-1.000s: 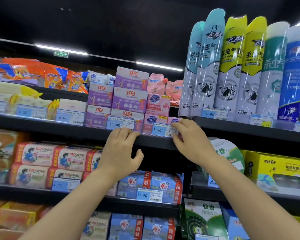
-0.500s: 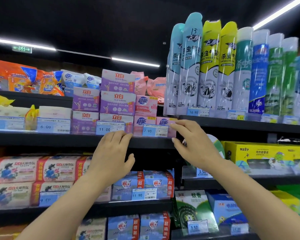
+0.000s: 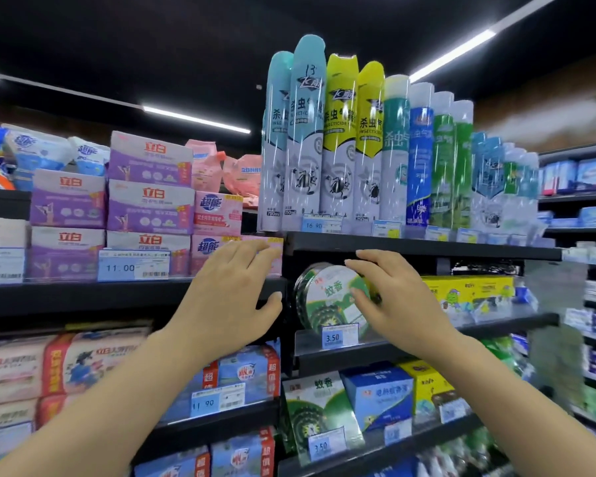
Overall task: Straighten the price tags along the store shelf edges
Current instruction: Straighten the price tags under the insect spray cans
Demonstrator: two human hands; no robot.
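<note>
Landmark: round green coil tin, standing on edge on the right bay's middle shelf.

Nearest: right hand just in front of the tin, fingers loosely spread and slightly bent, holding nothing; thumb looks to touch the tin's face, contact not certain. Risk: any nudge there rolls or tips the tin, since only a thin edge supports it.

Directly below the tin: 3.50 tag in a clear strip, roughly level. Wrist hangs close above it; dropping the arm could knock it askew.

Left of the tin: left hand, fingers together and nearly straight, tips over the left bay's shelf edge, thumb out toward the divider. Covers whatever tag sits there, so alignment cannot be judged. Sliding the palm sideways could drag that tag out of its rail.

Further left of the tin: 11.00 tag, looks square.

Above and behind the tin: 16.90 tag under the tall spray cans. Cans crowd the front lip; reaching up for that tag and bumping one likely topples the row. Tags further right along that lip blurred, tilt unreadable.
</note>
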